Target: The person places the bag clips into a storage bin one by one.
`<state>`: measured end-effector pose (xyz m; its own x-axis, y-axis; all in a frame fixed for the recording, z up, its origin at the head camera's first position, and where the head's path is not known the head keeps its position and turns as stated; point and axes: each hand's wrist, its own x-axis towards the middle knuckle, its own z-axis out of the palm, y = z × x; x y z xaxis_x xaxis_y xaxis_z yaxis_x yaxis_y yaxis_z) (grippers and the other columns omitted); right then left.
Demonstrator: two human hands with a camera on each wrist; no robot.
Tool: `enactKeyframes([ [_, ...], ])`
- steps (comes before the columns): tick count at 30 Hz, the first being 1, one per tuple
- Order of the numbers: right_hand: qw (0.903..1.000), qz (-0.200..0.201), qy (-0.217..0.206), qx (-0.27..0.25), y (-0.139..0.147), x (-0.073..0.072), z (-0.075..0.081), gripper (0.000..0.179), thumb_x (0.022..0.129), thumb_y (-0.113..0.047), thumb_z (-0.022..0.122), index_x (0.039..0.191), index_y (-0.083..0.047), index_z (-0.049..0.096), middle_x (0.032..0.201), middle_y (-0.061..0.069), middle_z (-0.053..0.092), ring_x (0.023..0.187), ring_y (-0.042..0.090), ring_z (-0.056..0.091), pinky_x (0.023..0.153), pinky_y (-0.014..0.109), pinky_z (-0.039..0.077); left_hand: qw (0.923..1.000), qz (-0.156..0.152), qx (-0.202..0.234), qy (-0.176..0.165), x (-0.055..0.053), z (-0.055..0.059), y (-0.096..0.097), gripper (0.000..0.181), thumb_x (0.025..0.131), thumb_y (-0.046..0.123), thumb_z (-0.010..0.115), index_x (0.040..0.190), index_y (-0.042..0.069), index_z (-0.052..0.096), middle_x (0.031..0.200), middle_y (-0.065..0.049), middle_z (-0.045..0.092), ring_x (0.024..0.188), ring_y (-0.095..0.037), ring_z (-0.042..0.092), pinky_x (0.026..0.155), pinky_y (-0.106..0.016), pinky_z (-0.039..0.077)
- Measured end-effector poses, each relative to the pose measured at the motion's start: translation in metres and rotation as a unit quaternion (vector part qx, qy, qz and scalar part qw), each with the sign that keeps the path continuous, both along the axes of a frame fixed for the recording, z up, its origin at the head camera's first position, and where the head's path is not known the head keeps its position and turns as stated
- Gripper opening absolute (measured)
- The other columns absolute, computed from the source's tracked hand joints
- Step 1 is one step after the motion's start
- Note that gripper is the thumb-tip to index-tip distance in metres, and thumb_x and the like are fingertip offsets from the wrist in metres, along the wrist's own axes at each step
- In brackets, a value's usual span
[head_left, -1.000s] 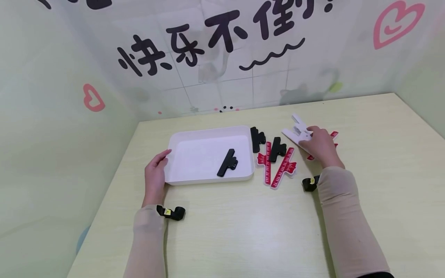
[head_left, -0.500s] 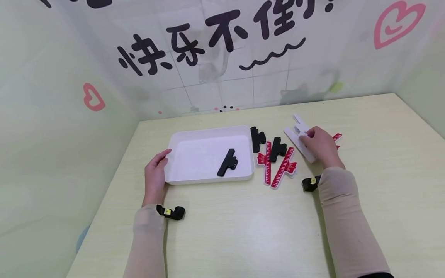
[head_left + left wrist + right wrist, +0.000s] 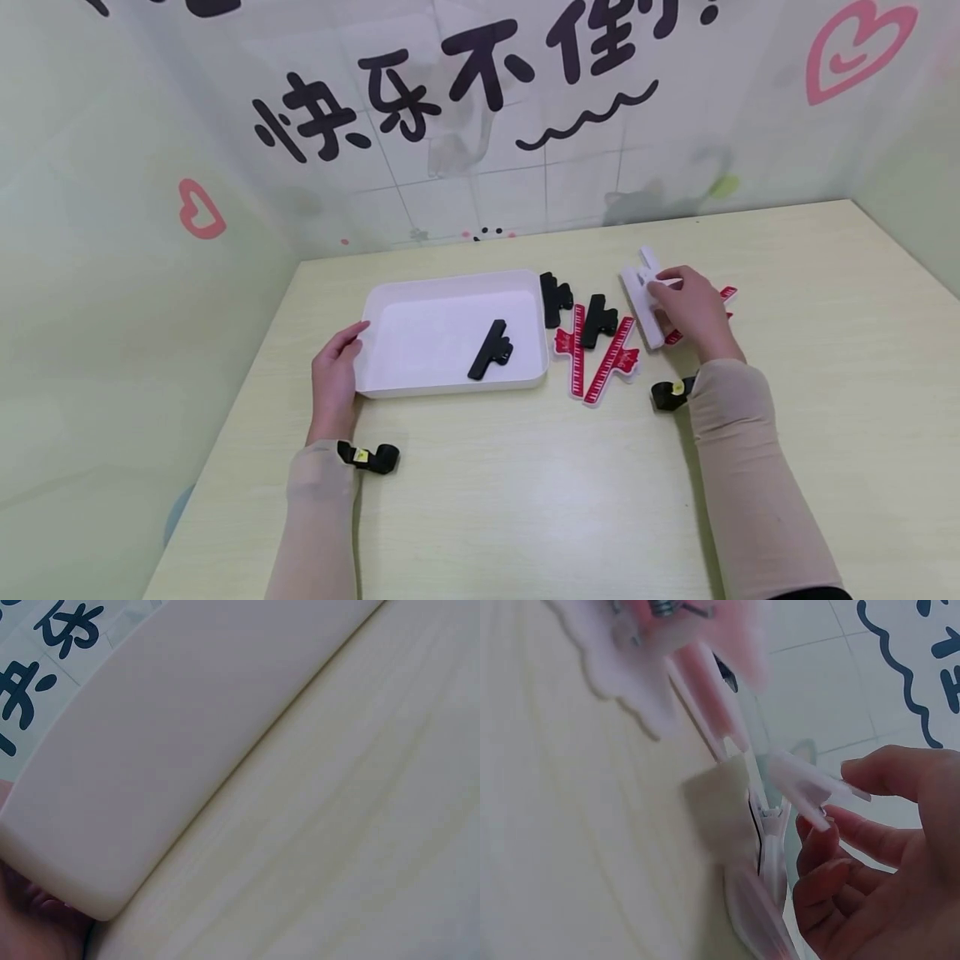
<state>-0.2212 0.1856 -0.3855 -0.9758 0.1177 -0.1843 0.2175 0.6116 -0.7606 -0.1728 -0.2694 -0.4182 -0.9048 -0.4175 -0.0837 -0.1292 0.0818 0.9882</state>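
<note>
White clip in mind, we'd let our left hand brace the tray, its grip holding the left side. Right of the black clips, our right hand has its grip pinching the white clip at the desk's far side; hold firmly, clear of the red clip.
</note>
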Motion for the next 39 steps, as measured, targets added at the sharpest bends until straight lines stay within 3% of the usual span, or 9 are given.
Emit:
enactKeyframes([
  [7, 0.9993, -0.015, 0.014, -0.03, -0.006, 0.002, 0.006, 0.055, 0.094, -0.041, 0.039, 0.141, -0.013, 0.036, 0.124, 0.017, 0.048, 0.093, 0.027, 0.053, 0.068, 0.029, 0.045, 1.0, -0.002, -0.009, -0.004, 0.001, 0.001, 0.0, 0.03, 0.097, 0.015, 0.043, 0.119, 0.021, 0.063, 0.135, 0.006, 0.047, 0.129, -0.01, 0.036, 0.109, -0.031, 0.029],
  [14, 0.9973, -0.01, 0.022, -0.069, -0.008, 0.001, 0.007, 0.055, 0.094, -0.042, 0.041, 0.14, -0.012, 0.037, 0.121, 0.014, 0.05, 0.083, 0.024, 0.058, 0.063, 0.03, 0.049, 1.0, -0.002, -0.008, -0.003, -0.001, 0.001, 0.0, 0.03, 0.097, 0.015, 0.043, 0.119, 0.021, 0.063, 0.135, 0.005, 0.048, 0.129, -0.01, 0.036, 0.109, -0.031, 0.029],
  [22, 0.9896, -0.017, 0.011, -0.143, -0.021, -0.002, 0.01, 0.062, 0.091, -0.048, 0.046, 0.141, -0.014, 0.032, 0.126, 0.01, 0.048, 0.092, 0.024, 0.061, 0.085, 0.041, 0.047, 1.0, -0.002, -0.008, -0.002, 0.001, 0.0, 0.0, 0.03, 0.097, 0.016, 0.043, 0.119, 0.021, 0.063, 0.135, 0.006, 0.047, 0.129, -0.01, 0.035, 0.109, -0.031, 0.029],
  [29, 0.9815, -0.004, 0.028, -0.189, -0.039, -0.003, 0.01, 0.056, 0.091, -0.044, 0.05, 0.138, -0.015, 0.038, 0.125, 0.009, 0.047, 0.092, 0.024, 0.061, 0.086, 0.038, 0.05, 0.9999, -0.003, -0.011, -0.001, 0.0, 0.001, 0.0, 0.03, 0.096, 0.015, 0.044, 0.119, 0.02, 0.063, 0.135, 0.006, 0.048, 0.129, -0.01, 0.036, 0.109, -0.031, 0.029],
  [39, 0.9829, 0.02, 0.025, -0.181, -0.069, -0.004, 0.011, 0.054, 0.09, -0.044, 0.052, 0.135, -0.015, 0.045, 0.126, 0.005, 0.051, 0.092, 0.02, 0.064, 0.099, 0.038, 0.043, 0.9999, -0.001, -0.014, 0.0, 0.001, 0.002, 0.0, 0.03, 0.096, 0.014, 0.044, 0.119, 0.019, 0.063, 0.135, 0.005, 0.049, 0.129, -0.01, 0.036, 0.109, -0.03, 0.028],
])
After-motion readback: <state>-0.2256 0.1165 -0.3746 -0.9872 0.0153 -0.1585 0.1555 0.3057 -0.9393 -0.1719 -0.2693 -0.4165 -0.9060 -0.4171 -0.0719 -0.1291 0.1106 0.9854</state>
